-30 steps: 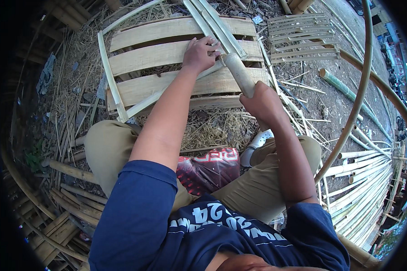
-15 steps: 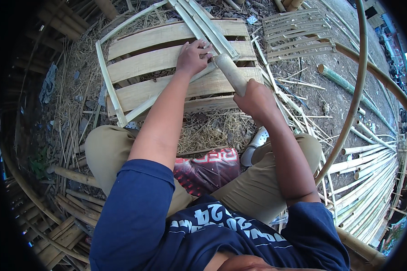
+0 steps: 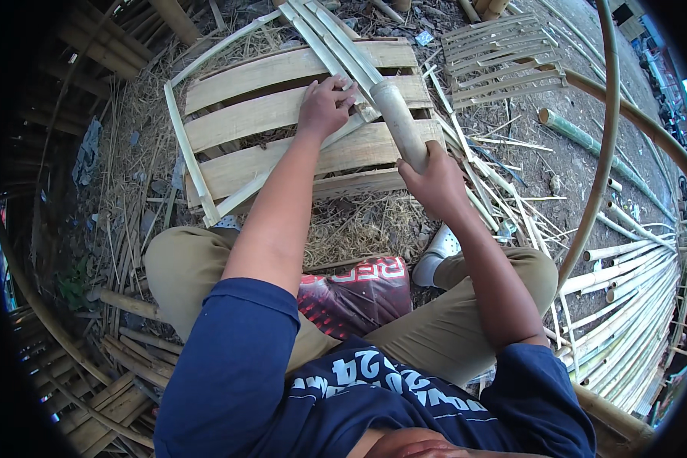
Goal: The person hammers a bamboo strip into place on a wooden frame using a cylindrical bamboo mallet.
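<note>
Grips bamboo club (image 3: 399, 122) in right hand (image 3: 437, 182) at two o'clock; half-curls left hand (image 3: 326, 108) against strips (image 3: 340, 47) at twelve, cannot tell if clasping.

Bare right hand (image 3: 437, 183) hides one end of a pale wooden cylinder (image 3: 399, 126); navy cloth T-shirt (image 3: 313, 420) is cropped below.

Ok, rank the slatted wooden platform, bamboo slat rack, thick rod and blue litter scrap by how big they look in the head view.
1. Slatted wooden platform
2. Bamboo slat rack
3. Thick rod, partly covered by the right hand
4. Blue litter scrap
</note>
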Available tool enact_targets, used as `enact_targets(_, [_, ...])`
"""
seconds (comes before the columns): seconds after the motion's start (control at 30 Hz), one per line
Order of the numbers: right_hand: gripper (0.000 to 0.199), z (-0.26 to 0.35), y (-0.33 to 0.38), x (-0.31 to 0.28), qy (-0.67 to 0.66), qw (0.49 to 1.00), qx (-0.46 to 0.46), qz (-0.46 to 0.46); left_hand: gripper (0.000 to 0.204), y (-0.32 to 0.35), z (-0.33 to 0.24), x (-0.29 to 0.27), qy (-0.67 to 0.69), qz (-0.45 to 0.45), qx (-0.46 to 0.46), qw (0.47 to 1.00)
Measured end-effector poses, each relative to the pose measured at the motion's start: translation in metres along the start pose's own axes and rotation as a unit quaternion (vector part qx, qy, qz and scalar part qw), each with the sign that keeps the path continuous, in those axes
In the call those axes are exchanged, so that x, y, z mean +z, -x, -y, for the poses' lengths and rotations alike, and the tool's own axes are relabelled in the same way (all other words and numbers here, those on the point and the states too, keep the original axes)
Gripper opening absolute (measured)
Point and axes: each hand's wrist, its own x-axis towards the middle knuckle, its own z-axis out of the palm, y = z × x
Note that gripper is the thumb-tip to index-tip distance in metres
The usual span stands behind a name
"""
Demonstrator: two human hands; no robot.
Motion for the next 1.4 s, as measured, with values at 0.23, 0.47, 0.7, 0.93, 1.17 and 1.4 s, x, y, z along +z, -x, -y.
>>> enact_targets(0.23, [0.049,-0.006,0.000,0.031,0.072,0.996,-0.058,0.009,0.026,0.000,0.000,0.001,0.014,-0.008,-0.008,1.000])
enact_targets(0.47, [0.050,-0.004,0.002,0.041,-0.007,0.999,-0.012,-0.032,0.031,0.001,-0.002,-0.003,0.004,0.021,-0.012,1.000])
enact_targets(0.7, [0.060,-0.005,0.000,0.028,-0.034,0.998,0.032,-0.030,0.030,0.002,-0.004,-0.005,0.022,-0.009,-0.005,1.000])
enact_targets(0.93, [0.053,-0.010,0.001,0.036,0.012,1.000,-0.008,-0.019,0.025,0.002,-0.004,-0.003,0.022,-0.031,0.000,0.999])
enact_targets(1.17, [0.048,-0.008,0.004,0.044,0.021,0.998,-0.037,-0.050,0.026,0.001,-0.002,-0.003,0.026,-0.003,-0.013,1.000])
enact_targets(1.4, [0.048,-0.010,0.005,0.047,0.024,0.997,-0.052,-0.057,0.024,-0.001,-0.002,0.000,0.038,-0.022,-0.016,0.999])
